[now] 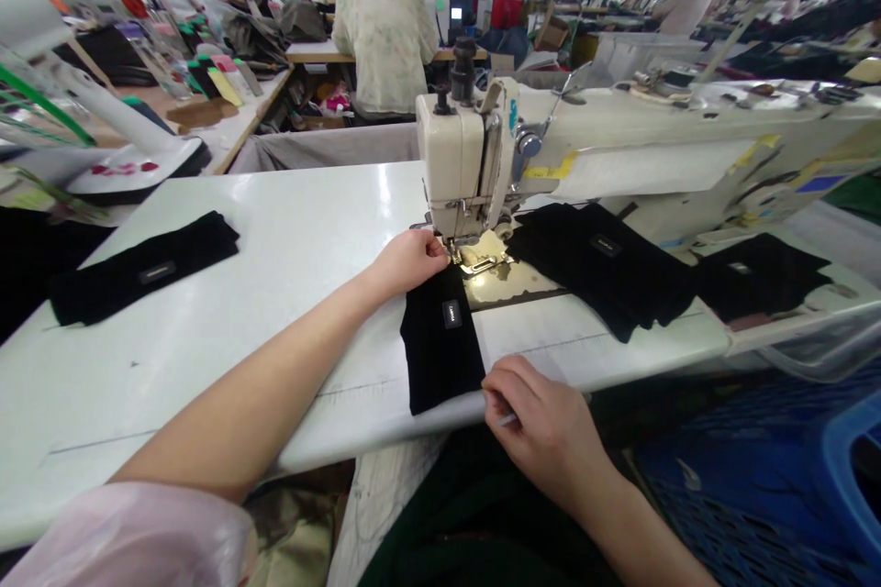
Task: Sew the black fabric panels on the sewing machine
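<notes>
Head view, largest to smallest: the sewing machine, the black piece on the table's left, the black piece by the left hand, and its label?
1. Sewing machine.
2. Black fabric piece on the table's left and black fabric piece by the left hand: too alike to rank, nearness confuses it.
3. Label.

Hands counted: two, the left hand [406, 264] and the right hand [537, 422]. Black labelled fabric pieces: four, one fabric piece [440, 344] between the hands, one fabric piece [141, 268] left of them, two fabric pieces [598, 266] [757, 277] right. Sewing machine [451, 167]: one, ahead.
</notes>
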